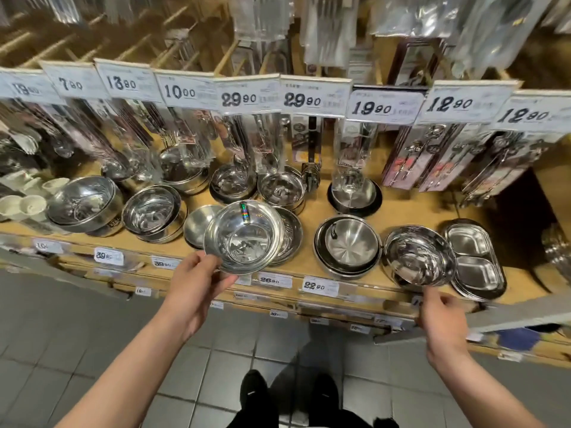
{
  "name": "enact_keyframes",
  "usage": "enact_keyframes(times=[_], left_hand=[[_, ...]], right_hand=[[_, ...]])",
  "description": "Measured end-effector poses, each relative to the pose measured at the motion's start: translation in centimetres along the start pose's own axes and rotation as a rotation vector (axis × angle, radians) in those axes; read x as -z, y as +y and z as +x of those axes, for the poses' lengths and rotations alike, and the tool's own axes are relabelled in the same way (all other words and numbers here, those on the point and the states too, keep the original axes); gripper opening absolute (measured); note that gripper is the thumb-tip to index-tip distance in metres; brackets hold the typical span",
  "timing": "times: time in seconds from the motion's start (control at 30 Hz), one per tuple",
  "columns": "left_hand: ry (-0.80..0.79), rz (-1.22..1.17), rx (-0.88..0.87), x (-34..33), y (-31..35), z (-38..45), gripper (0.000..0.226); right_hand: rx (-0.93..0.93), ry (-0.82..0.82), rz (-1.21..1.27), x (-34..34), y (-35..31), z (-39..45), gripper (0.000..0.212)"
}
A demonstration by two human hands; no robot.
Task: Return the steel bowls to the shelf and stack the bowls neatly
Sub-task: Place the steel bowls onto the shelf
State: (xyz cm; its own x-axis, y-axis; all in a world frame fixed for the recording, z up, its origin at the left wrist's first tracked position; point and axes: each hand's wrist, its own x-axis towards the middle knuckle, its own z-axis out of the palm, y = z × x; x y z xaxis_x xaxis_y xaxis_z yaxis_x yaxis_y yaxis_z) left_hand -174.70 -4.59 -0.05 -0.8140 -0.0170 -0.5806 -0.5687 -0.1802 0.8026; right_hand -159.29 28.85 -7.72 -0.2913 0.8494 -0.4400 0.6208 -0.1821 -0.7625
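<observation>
Left hand: the left hand (197, 282) pinches the near rim of a shiny steel bowl (244, 240), thumb on top and fingers under it.
Held bowl: it hangs open side up, just over the front of the wooden shelf (309, 267).
Where it should go: I think it belongs on the flat stack of bowls (290, 239) just behind it and a bit to the right. The left hand is the closer one, so it only needs a small push forward.
Right hand: the right hand (438, 310) holds nothing. Its fingers are loosely bent.
Tilted bowl: a second bowl (417, 254) leans on the shelf just above the right hand, not touching it. It sits beside a split tray (475, 261).
</observation>
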Motion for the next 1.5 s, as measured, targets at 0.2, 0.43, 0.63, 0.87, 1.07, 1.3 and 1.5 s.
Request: enact_keyframes(times=[0.2,0.43,0.63,0.87,1.07,1.3,1.5], left_hand=[[-0.001,0.002,0.002,3.9,2.3,2.0,0.021],[0.012,0.025,-0.009,8.3,3.6,4.7,0.024],[0.008,0.063,-0.009,10.5,3.8,6.3,0.004],[-0.020,0.080,0.019,11.4,4.0,6.9,0.003],[-0.091,0.125,0.004,11.4,4.3,6.8,0.008],[-0.190,0.204,0.056,8.7,4.2,6.3,0.024],[-0.287,0.266,0.014,6.5,3.8,5.6,0.015]], right_hand=[[0.215,-0.389,-0.110,-5.3,-2.6,-7.4,0.017],[0.179,-0.647,-0.054,-14.3,-7.3,-11.2,0.028],[0.135,-0.480,-0.242,-18.7,-7.9,-10.7,0.051],[0.149,-0.410,-0.153,-18.4,-8.0,-10.8,0.013],[0.132,-0.409,0.062,-13.8,-7.7,-11.9,0.015],[0.118,-0.350,0.146,-8.4,-7.2,-12.3,0.025],[0.111,-0.351,0.185,-7.0,-7.4,-13.7,0.017]])
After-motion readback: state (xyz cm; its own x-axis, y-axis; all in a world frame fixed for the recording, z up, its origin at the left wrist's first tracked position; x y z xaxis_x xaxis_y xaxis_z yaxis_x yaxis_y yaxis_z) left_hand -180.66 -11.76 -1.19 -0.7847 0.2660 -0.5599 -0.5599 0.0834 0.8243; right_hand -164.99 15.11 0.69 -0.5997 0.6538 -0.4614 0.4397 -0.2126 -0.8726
